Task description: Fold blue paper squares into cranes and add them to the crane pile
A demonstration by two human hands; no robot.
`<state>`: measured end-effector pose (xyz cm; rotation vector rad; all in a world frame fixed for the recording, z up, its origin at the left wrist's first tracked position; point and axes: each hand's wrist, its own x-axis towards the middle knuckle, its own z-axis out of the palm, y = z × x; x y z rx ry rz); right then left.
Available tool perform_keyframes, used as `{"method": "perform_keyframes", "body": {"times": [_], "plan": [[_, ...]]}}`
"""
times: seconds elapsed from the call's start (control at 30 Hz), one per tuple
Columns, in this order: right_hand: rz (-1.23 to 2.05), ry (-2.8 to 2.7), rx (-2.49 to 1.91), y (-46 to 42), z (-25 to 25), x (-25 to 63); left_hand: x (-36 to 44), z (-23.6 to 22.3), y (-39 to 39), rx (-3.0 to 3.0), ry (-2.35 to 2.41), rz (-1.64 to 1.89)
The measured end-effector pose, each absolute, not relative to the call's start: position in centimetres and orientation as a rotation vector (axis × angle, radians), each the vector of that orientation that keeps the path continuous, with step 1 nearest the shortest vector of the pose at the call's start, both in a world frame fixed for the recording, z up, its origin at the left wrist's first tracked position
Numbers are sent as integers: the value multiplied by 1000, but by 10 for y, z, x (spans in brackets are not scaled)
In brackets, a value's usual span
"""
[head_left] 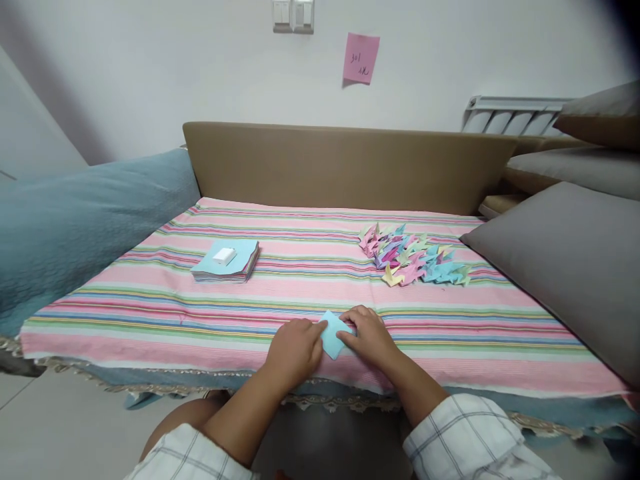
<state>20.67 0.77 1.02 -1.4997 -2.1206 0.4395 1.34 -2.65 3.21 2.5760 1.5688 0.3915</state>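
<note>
A small light-blue folded paper (331,335) lies on the striped cloth (310,293) near its front edge. My left hand (294,349) presses on the paper's left side with curled fingers. My right hand (367,333) pinches its right side. A stack of coloured paper squares (227,265) with a small white block (223,255) on top sits to the far left. A pile of several folded paper cranes (413,259) lies to the far right.
A blue blanket (75,220) rises on the left and grey cushions (575,267) on the right. A tan headboard (340,163) runs along the back. A pink sticky note (361,58) and light switches (293,15) are on the wall.
</note>
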Motion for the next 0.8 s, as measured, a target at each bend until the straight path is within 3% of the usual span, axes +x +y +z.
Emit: {"method": "perform_keyframes", "body": {"times": [0.13, 0.27, 0.4, 0.8], "plan": [[735, -1906, -1392, 7, 12, 202, 14, 27, -7, 2289, 1616, 785], [1144, -1613, -1138, 2, 22, 197, 19, 32, 0, 1813, 1318, 904], [1319, -1288, -972, -14, 39, 193, 25, 45, -14, 1288, 1060, 1040], [1199, -1330, -1015, -92, 69, 201, 46, 90, -86, 953, 975, 1164]]}}
